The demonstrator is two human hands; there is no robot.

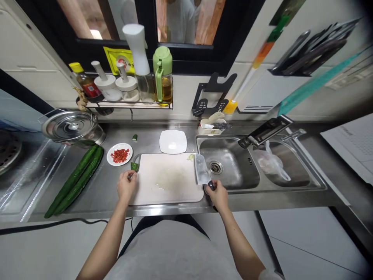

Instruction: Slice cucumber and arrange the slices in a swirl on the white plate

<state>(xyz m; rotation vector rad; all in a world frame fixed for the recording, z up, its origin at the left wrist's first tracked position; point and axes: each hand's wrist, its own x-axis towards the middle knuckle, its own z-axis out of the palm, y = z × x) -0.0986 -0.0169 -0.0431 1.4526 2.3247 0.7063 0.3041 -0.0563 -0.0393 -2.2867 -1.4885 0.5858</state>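
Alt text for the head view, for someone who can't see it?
Right hand holds a cleaver at the right edge of a white cutting board, left hand by its left edge. Two cucumbers and a plate of chopped red pieces lie left, a sink right.

No words, brand names or numbers are reading clearly anywhere. On the shelf, the yellow-capped sauce bottle (87,84) is carrying a red label with a small pale patch, but its lettering is staying too small and blurred to make out. Behind the white-lidded jars, a yellow packet (110,58) is showing a red-and-white printed design, with no legible wording. At the far right, the white box (354,142) is bearing a short dark mark near its upper edge and faint, fine print across its face, both blurring beyond reading. The white caddy (210,131) by the sink is showing a small greenish marking, also illegible.
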